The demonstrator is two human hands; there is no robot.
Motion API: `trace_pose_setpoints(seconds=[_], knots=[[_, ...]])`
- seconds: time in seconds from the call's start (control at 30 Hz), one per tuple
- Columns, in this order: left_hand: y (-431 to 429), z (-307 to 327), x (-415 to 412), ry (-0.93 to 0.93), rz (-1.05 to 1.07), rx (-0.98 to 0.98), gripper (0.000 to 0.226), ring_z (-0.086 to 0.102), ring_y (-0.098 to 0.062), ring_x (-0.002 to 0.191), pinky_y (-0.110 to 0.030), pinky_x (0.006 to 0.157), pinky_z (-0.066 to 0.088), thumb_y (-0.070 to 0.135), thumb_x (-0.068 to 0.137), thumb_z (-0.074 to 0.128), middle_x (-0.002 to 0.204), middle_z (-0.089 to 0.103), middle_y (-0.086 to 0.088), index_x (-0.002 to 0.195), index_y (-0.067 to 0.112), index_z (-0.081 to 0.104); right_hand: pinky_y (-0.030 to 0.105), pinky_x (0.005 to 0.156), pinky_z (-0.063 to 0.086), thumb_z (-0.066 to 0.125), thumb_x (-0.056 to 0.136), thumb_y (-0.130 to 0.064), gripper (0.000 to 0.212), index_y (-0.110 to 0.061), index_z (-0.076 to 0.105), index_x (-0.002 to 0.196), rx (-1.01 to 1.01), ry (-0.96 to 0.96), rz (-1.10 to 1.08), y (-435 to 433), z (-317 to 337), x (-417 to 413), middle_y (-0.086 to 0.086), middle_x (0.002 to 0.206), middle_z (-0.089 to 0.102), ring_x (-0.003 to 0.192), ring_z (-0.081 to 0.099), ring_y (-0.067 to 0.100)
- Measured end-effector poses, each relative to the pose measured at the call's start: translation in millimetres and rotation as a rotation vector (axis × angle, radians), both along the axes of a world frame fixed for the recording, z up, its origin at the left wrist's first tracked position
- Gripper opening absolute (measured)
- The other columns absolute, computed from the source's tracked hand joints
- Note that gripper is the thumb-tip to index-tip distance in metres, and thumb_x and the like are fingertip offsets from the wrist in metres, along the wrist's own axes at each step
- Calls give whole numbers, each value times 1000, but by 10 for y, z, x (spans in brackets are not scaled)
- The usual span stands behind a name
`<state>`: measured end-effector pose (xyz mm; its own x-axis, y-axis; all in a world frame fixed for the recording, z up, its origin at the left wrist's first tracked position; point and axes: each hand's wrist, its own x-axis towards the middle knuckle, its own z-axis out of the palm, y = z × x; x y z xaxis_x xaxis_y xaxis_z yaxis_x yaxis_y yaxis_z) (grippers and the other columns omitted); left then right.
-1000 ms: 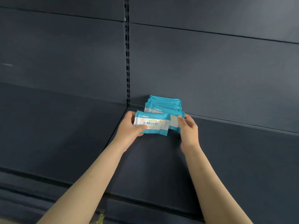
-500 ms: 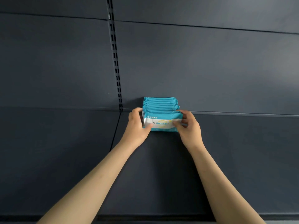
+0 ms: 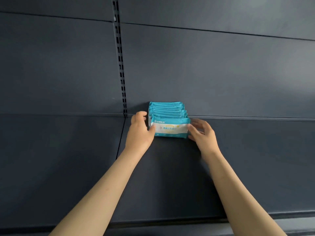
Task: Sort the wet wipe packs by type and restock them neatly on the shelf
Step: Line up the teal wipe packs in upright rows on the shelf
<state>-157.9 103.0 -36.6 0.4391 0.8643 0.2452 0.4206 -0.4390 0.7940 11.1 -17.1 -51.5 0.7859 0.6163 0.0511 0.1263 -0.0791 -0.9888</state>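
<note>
A row of several teal wet wipe packs (image 3: 166, 108) stands upright on the dark shelf (image 3: 170, 176), backed against the rear panel. The front wipe pack (image 3: 170, 128) shows its white label with teal bands. My left hand (image 3: 139, 133) holds the front pack's left end, thumb on its face and fingers curled beside the row. My right hand (image 3: 203, 134) is at the pack's right end with fingers spread and loose, the thumb tip just touching the edge.
A slotted metal upright (image 3: 121, 74) runs down the back panel just left of the row. A seam (image 3: 120, 142) splits the shelf into left and right boards. The shelf's front lip (image 3: 170, 222) runs across the bottom.
The front pack went from held out before the row to pressed against it. My right hand's fingers have loosened and spread off the pack. The view shifted upward.
</note>
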Motion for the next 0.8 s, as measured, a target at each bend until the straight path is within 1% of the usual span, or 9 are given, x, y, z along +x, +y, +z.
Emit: trace_pose_setpoints(seconds=[0.1, 0.17, 0.27, 0.37, 0.4, 0.47, 0.57, 0.63, 0.8], knots=[[-132, 234, -25, -150, 0, 22, 40, 57, -8, 98, -10, 69, 40, 22, 94, 62, 126, 46, 6, 131, 20, 46, 33, 91, 56, 65, 95, -30, 24, -23, 64, 118, 94, 113, -23, -240, 203, 14, -7, 120, 64, 114, 61, 9], [-271, 401, 35, -246, -22, 25, 37, 57, -8, 98, -11, 74, 41, 22, 94, 62, 125, 47, 6, 129, 22, 48, 31, 90, 54, 63, 96, -34, 25, -26, 64, 120, 122, 130, -39, -468, 365, 54, -11, 121, 64, 118, 59, 9], [-631, 590, 259, -338, -119, -41, 37, 57, -7, 104, -22, 86, 43, 28, 94, 62, 127, 50, 8, 129, 25, 50, 31, 93, 50, 58, 98, -40, 30, -29, 62, 126, 145, 108, -83, -1006, 598, 161, -14, 129, 62, 122, 56, 7], [-1177, 701, 597, -376, -228, -166, 37, 55, 4, 100, -18, 78, 43, 33, 94, 60, 128, 52, 14, 130, 29, 50, 33, 98, 48, 57, 98, -40, 29, -32, 62, 126, 171, 88, -191, -1758, 742, 305, -16, 129, 61, 122, 56, 6], [-1395, 716, 715, -375, -268, -202, 37, 53, 8, 98, -17, 77, 44, 35, 94, 60, 128, 52, 16, 129, 30, 51, 33, 99, 48, 56, 98, -41, 29, -33, 62, 126, 171, 79, -233, -2043, 766, 346, -17, 128, 61, 122, 55, 5], [-1851, 695, 955, -367, -359, -282, 36, 53, 10, 100, -23, 87, 48, 38, 93, 60, 129, 53, 17, 128, 32, 52, 34, 100, 46, 55, 98, -42, 30, -34, 61, 126, 162, 75, -325, -2646, 772, 424, -17, 129, 60, 123, 54, 6], [-2605, 583, 1280, -302, -516, -411, 37, 55, -2, 113, -37, 102, 47, 46, 91, 60, 131, 53, 16, 126, 36, 51, 38, 102, 43, 54, 99, -43, 31, -34, 59, 128, 153, 101, -466, -3584, 687, 517, -13, 132, 58, 125, 52, 12], [-3140, 476, 1497, -256, -604, -493, 37, 56, -9, 119, -38, 102, 48, 47, 92, 59, 131, 54, 13, 126, 34, 51, 39, 102, 43, 53, 99, -44, 33, -32, 58, 130, 139, 121, -558, -4201, 572, 563, -10, 132, 57, 125, 51, 17], [-4341, 60, 1962, -100, -784, -684, 33, 59, -12, 111, -37, 97, 52, 41, 97, 56, 127, 57, 6, 126, 26, 52, 49, 110, 40, 52, 96, -55, 47, -30, 51, 136, 80, 236, -733, -5507, 98, 594, -3, 136, 53, 127, 49, 22]])
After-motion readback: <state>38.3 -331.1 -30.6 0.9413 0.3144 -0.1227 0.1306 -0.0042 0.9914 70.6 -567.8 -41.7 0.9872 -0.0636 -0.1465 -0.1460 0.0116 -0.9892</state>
